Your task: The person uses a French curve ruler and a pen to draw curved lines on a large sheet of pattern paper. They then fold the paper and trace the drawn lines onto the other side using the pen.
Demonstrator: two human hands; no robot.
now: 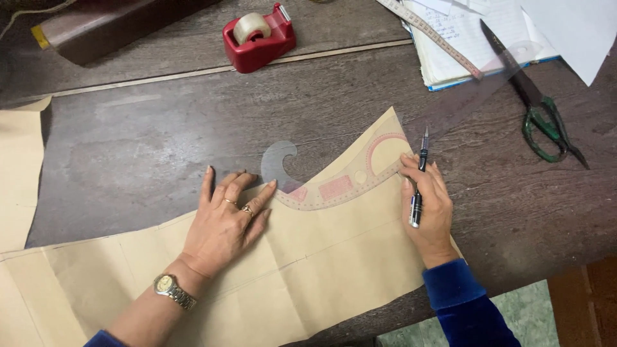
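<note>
A sheet of tan pattern paper (334,257) lies across the dark wooden table (160,141). On its upper edge rests a clear curved ruler (334,186) with pink markings, its hooked end over bare wood. My left hand (225,222) lies flat, fingers spread, fingertips pressing the ruler's left part. My right hand (427,205) rests at the ruler's right end and holds a pen (419,186) loosely along its back, tip pointing away from me.
A red tape dispenser (259,35) stands at the back. At back right lie a notebook (475,38), a tape measure (437,35), a clear set square (482,90) and green-handled scissors (533,103). More tan paper (19,173) lies at left.
</note>
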